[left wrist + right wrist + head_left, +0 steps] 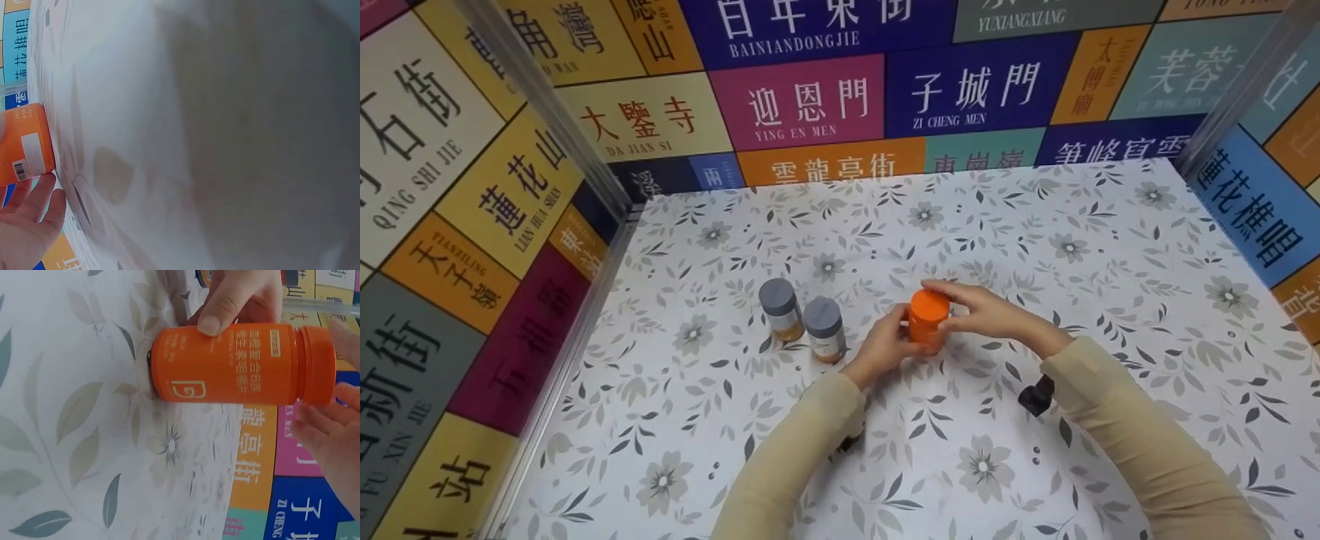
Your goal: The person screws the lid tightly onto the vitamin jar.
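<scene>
An orange bottle [926, 341] with an orange screw cap [931, 304] stands upright on the patterned tabletop. My left hand [885, 341] grips its body from the left; in the right wrist view, the left thumb lies across the printed label. From the right, my right hand [986, 311] reaches round the cap, with fingers behind it and the thumb in front. The cap sits on the bottle in the right wrist view. A white barcode sticker [32, 154] shows on the bottle's side in the left wrist view.
Two grey-capped bottles, one farther back [781, 307] and one nearer [825, 330], stand close together left of my left hand. Panels with large printed characters [795, 101] rise behind the table [982, 465] and along both sides.
</scene>
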Tool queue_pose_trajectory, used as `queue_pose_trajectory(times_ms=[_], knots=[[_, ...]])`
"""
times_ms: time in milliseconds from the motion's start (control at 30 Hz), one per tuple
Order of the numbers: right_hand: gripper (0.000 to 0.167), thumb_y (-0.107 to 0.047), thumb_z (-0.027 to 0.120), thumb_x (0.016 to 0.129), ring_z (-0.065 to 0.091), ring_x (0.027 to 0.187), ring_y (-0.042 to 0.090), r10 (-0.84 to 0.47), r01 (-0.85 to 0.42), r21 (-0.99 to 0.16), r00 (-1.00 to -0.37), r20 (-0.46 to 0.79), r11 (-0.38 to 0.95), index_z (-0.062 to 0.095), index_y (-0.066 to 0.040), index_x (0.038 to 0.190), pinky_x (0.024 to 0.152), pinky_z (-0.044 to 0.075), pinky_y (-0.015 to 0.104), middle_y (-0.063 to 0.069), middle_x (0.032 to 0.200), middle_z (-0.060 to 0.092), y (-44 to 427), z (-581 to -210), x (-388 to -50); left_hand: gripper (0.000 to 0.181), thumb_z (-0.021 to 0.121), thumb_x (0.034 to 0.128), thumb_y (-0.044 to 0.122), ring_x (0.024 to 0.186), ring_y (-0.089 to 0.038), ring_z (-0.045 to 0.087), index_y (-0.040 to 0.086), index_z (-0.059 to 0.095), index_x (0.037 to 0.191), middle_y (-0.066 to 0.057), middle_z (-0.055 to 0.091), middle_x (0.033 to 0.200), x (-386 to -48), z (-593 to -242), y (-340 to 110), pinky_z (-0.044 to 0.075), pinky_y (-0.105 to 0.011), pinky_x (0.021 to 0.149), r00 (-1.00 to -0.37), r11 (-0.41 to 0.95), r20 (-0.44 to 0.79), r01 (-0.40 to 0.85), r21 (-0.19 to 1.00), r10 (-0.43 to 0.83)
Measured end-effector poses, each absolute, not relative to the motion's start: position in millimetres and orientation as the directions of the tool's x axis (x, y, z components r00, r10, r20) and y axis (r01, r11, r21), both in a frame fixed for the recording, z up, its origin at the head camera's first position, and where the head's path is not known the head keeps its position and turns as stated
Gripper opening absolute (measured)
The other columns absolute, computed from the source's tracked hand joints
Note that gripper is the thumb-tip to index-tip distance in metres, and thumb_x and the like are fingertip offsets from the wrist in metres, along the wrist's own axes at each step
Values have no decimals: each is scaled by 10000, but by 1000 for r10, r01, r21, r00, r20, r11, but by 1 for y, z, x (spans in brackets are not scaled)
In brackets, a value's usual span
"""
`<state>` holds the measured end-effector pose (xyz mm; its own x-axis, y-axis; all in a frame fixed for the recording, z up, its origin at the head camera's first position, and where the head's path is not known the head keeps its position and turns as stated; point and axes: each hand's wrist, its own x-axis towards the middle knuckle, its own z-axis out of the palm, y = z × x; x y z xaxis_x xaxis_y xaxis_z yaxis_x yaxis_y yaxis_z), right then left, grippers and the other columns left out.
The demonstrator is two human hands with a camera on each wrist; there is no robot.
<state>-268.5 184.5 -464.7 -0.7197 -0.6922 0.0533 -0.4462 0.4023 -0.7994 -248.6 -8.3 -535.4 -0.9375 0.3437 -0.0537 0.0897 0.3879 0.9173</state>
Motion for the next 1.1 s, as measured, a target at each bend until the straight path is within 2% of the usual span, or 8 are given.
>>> queue_pose_trajectory(times_ms=[100,200,367,500,667,900,1100], knots=[[564,-78,594,867,357,1276,374,-704,-425,-826,-709,49,371,355,51,1362,1045,259,525,226,1395,377,193,-466,-269,590,752,738,116,1030,-166,574,119,460,1251,-52,553,1201,-250,-536,-7,436,-276,923,-937,394,-67,79,916,344],[494,-92,587,876,405,1246,360,-672,-415,-826,-738,60,382,428,24,1329,1031,283,537,205,1345,455,197,-465,-267,596,757,733,124,1028,-158,570,128,460,1250,-45,550,1202,-250,-536,-8,433,-278,926,-936,399,-75,73,914,344],[403,-106,648,831,531,1100,330,-572,-468,-780,-801,176,415,562,18,1206,952,396,490,183,1189,589,194,-471,-263,600,760,730,132,1019,-149,569,131,459,1249,-43,550,1198,-249,-536,-8,434,-272,917,-937,403,-74,75,912,342],[420,-118,699,782,547,970,313,-496,-508,-734,-826,268,450,583,35,1155,860,437,433,160,1084,611,188,-480,-261,597,752,735,111,1014,-160,569,114,455,1253,-55,550,1185,-249,-533,-9,443,-274,905,-935,405,-78,74,911,345],[511,-99,734,734,520,1004,342,-479,-526,-730,-823,307,436,547,56,1184,864,425,473,174,1124,575,182,-486,-261,589,756,734,115,1029,-176,572,94,457,1242,-65,555,1179,-250,-532,-7,449,-261,894,-933,411,-74,83,908,352],[604,-102,749,725,493,1143,330,-494,-499,-755,-827,267,426,500,42,1257,946,394,474,199,1264,527,174,-488,-260,555,750,741,120,1016,-166,572,99,468,1219,-53,560,1173,-249,-533,-7,456,-242,870,-934,424,-68,94,901,351],[593,-83,740,731,498,1118,321,-493,-500,-758,-826,272,418,500,43,1258,930,396,452,197,1260,533,179,-488,-258,569,748,740,112,1031,-164,564,112,465,1234,-43,557,1181,-249,-532,-8,444,-253,897,-936,437,-80,84,895,344]])
